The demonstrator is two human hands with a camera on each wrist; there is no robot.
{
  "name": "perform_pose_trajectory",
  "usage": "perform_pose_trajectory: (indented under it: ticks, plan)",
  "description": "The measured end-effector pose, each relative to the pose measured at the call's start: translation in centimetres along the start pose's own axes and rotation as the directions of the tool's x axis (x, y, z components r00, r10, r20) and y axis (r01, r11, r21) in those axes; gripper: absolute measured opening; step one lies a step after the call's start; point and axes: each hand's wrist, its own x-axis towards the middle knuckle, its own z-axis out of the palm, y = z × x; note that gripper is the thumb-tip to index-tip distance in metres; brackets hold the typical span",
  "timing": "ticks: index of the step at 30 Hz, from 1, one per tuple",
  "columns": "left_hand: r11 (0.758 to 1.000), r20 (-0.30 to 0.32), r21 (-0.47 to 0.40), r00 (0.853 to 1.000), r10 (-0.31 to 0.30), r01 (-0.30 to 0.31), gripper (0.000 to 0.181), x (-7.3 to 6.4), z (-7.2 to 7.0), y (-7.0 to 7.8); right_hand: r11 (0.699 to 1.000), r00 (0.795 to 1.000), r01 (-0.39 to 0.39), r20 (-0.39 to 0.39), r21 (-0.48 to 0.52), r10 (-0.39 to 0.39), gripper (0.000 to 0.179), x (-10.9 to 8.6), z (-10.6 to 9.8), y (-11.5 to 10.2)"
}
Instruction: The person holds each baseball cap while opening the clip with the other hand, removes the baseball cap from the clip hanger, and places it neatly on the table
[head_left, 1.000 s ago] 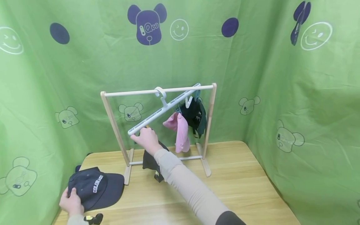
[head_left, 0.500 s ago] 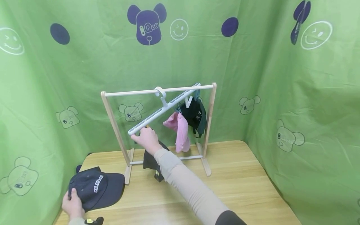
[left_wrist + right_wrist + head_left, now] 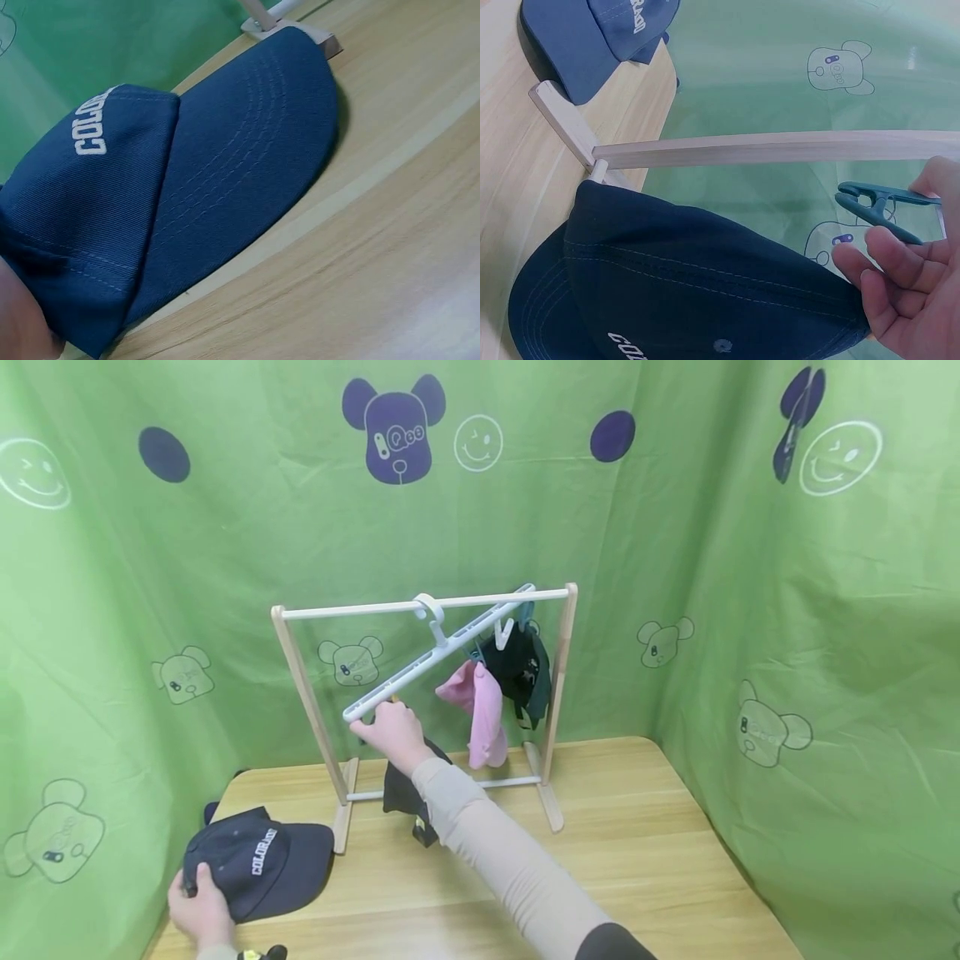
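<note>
- Your left hand (image 3: pixel 202 906) grips the rear of a lettered navy cap (image 3: pixel 251 864) on the table (image 3: pixel 637 860), fingertips hidden.
- Your right hand (image 3: pixel 393 731), beneath the tilted hanger's (image 3: pixel 442 645) low end, pinches a teal clip (image 3: pixel 900 196).
- A second cap (image 3: pixel 705 277) meets your right fingers, half-hidden behind your sleeve (image 3: pixel 510 852); whether you grip it is unclear.

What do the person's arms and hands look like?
No gloves on either hand! The right hand comes out of a long, wrinkly beige sleeve with a dark grey part at the picture's bottom edge. By the left hand you can see a bit of beige cuff and a small black gadget with a yellow patch.
</note>
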Motion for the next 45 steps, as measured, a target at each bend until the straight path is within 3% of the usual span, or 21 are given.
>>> perform_pose_trajectory:
  ticks: [6, 12, 23, 28, 38, 45]
  plan:
    - [0.995, -0.061, 0.074, 0.996, 0.070, -0.066, 0.058, -0.8, 0.3, 0.3, 1.000, 1.000, 0.005, -0.002, -0.003, -0.005, 0.043, -0.1, -0.1, 0.0]
    - [0.970, -0.147, 0.198, 0.974, 0.172, -0.142, 0.053, -1.4, 0.7, 1.2, 1.000, 1.000, 0.000, 0.006, -0.008, 0.000, 0.044, -0.1, -0.2, -0.3]
    - [0.975, -0.137, 0.070, 0.966, 0.219, -0.211, 0.041, -2.1, 2.5, 2.9, 1.000, 1.000, 0.009, 0.014, -0.011, -0.009, 0.045, -0.2, -0.4, -0.7]
    - [0.964, -0.131, 0.041, 0.955, 0.267, -0.264, 0.039, -2.1, 3.2, 3.5, 1.000, 0.999, 0.002, 0.033, 0.001, -0.002, 0.047, -0.2, -0.6, -1.0]
    - [0.947, -0.093, 0.026, 0.942, 0.322, -0.321, 0.039, -3.5, 4.2, 5.9, 1.000, 0.999, 0.007, 0.034, 0.022, -0.008, 0.049, -0.2, -1.0, -1.2]
    - [0.920, -0.062, 0.006, 0.919, 0.390, -0.391, 0.035, -4.2, 5.1, 6.8, 0.999, 0.999, 0.026, 0.024, 0.019, -0.026, 0.051, -0.2, -1.0, -1.2]
